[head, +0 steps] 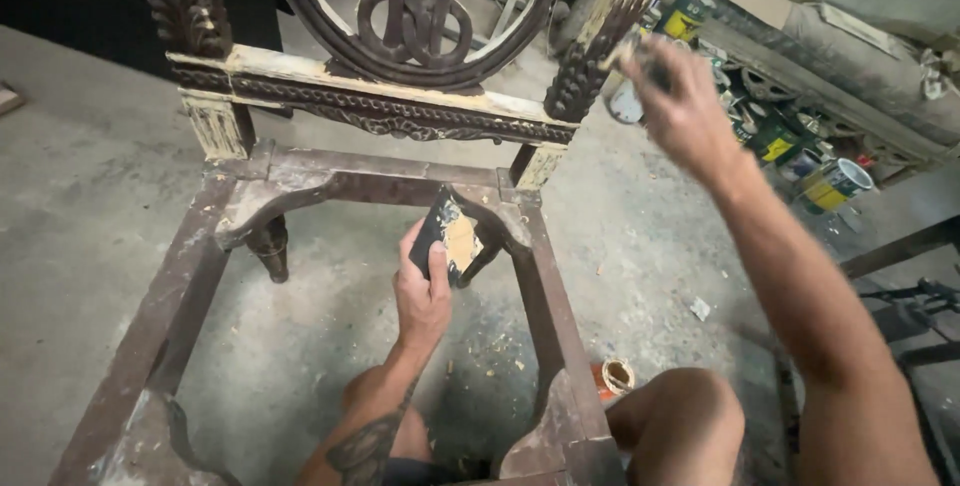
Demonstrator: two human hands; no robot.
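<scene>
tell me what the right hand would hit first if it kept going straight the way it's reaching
Most likely the carved right back post of the chair frame. The right hand is raised and stretched toward it, fingertips at or nearly at the worn wood; depth is unclear, so contact can't be confirmed.

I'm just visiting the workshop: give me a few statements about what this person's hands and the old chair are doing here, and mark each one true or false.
1. The left hand holds a dark pad smeared with pale filler. True.
2. The chair frame has a padded seat in place. False: the seat is open, and the concrete floor shows through it.
3. The right hand is raised to the chair's right back post. True.
4. The paint cans stand on the left side. False: they are clustered on the right, by the wall.
5. Both hands rest on the person's knee. False: neither touches it.
</scene>
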